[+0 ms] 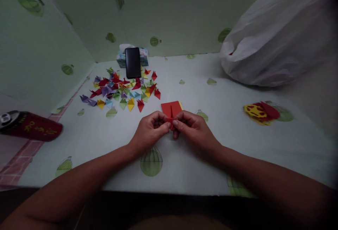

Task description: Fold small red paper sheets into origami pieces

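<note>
Between my two hands is a small red folded paper piece [171, 119], with a thin point sticking up from it. My left hand [154, 128] pinches its left side between thumb and fingers. On the other side my right hand [194, 128] grips it the same way, and the fingertips partly cover the paper. Just behind the hands lies a stack of square paper sheets [169, 106], red on top with a yellow edge showing. Many small folded paper cranes [123, 89] in red, purple, yellow, green and blue are spread to the left beyond my left hand.
A black phone [133, 63] leans on a tissue box [144, 57] behind the cranes. A red drink can [34, 126] is at the far left. Red and yellow paper cutouts [257, 112] lie on the right, below a big white plastic bag [269, 47]. The table's front edge [126, 190] runs beneath my forearms.
</note>
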Demonstrator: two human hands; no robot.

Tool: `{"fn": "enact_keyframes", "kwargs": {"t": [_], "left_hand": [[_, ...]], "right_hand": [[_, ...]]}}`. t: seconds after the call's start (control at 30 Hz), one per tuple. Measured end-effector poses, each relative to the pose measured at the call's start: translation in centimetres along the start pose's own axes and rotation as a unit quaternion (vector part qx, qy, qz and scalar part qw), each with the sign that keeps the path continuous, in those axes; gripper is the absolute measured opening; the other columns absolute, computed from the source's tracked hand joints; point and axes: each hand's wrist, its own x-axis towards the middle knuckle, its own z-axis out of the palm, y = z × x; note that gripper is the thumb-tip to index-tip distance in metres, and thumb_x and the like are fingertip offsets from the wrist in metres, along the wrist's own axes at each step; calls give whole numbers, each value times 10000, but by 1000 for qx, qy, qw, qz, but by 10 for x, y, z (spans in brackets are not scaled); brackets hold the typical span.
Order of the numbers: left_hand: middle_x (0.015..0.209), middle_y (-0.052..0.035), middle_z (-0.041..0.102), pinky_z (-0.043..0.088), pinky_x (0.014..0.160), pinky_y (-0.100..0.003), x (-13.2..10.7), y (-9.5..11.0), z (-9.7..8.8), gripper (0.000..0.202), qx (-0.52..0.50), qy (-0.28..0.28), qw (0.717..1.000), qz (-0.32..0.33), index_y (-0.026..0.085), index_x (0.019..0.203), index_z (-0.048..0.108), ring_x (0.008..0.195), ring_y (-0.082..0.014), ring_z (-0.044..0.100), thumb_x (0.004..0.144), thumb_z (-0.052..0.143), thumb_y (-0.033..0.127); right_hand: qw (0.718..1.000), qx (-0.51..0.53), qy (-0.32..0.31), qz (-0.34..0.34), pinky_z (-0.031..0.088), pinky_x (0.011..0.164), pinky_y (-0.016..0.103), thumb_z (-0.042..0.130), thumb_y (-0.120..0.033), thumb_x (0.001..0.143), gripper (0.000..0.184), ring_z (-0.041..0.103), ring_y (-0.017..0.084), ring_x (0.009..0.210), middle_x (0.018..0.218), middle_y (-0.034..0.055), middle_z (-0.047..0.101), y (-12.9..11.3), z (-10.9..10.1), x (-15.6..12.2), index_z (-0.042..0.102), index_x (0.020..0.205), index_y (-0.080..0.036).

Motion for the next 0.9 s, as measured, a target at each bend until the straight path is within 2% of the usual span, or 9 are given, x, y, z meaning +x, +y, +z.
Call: {"fn": "enact_keyframes", "kwargs": {"t": [0.17,0.37,0.47,0.67,0.9], "left_hand": [[639,20,577,396,553,-233,0,1,0,133,41,13,999,-5,156,750,603,580,-102,509,746,675,268],[723,-5,635,454,613,-246,-1,-3,-2,97,98,8,993,61,169,779,616,658,-124,572,791,664,252],[746,-10,647,468,644,-254,-1,-4,-2,68,114,8,990,77,170,784,616,678,-127,587,791,654,225],[665,16,600,426,576,-236,1,1,-2,143,18,13,1000,8,164,762,592,599,-106,540,763,683,274],[647,11,632,460,630,-249,3,3,-3,159,-51,-13,998,-21,156,767,611,617,-114,579,769,705,284]], "right_hand": [[1000,-13,-8,0,470,634,293,610,-312,894,188,590,128,592,610,-14,626,-1,0,1,572,757,-189],[991,-129,22,-36,404,588,278,618,-256,864,189,533,124,589,611,-13,601,-2,1,0,559,696,-192],[991,-125,24,-38,417,607,285,608,-265,877,178,549,132,606,624,-8,610,-2,0,-1,565,721,-193],[997,-60,-25,-51,472,652,293,547,-303,932,189,600,137,629,656,-2,632,-2,-1,1,576,780,-195],[997,-54,-21,-48,488,635,290,580,-265,900,144,599,130,619,663,-5,626,-2,-1,1,565,774,-198]]}}
